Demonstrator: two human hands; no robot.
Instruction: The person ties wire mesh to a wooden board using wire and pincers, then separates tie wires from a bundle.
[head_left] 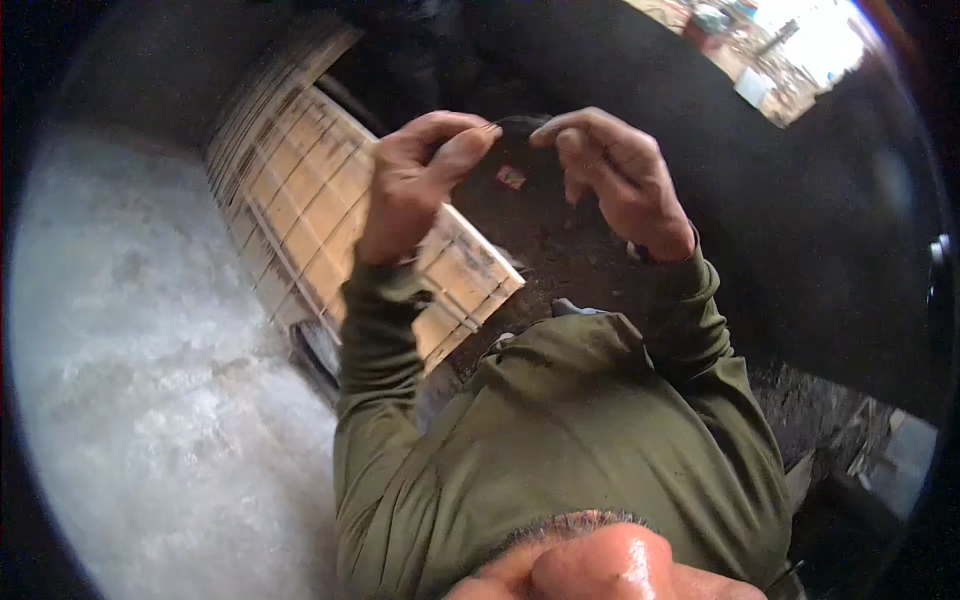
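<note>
My left hand point(415, 180) pinches a thin dark wire point(515, 118) between thumb and forefinger. The wire arches across the short gap to my right hand point(625, 180). There its far end meets the fingertips, which are bent around it, with the lower fingers loosely curled. Both hands are raised in front of my chest, in olive green sleeves. What the wire's ends look like is too small to tell.
A tilted wooden slatted panel point(310, 190) with dark crossing lines lies beyond my left forearm. Pale rough ground point(150, 400) spreads at left. A small red packet point(510, 177) lies on dark ground. Scattered debris point(760, 85) shows at upper right.
</note>
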